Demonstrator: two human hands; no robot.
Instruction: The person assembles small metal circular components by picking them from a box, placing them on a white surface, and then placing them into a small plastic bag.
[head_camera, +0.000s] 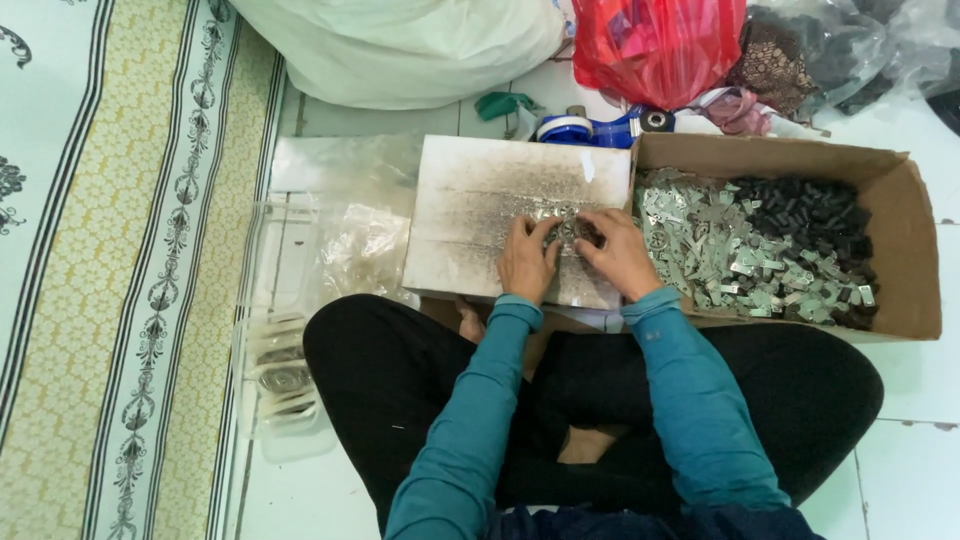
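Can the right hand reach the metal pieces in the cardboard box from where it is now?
Probably yes. The right hand works on the white board directly beside the open cardboard box, and the metal pieces lie uncovered, with nothing between.

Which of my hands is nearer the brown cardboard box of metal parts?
Right. The right hand lies beside the brown cardboard box; the left hand is farther, on the stained white board.

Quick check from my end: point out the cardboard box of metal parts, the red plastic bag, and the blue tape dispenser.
cardboard box (915, 250), head view, on its right wall.
red plastic bag (655, 45), head view, on the bag's middle.
blue tape dispenser (585, 129), head view, on its blue body.
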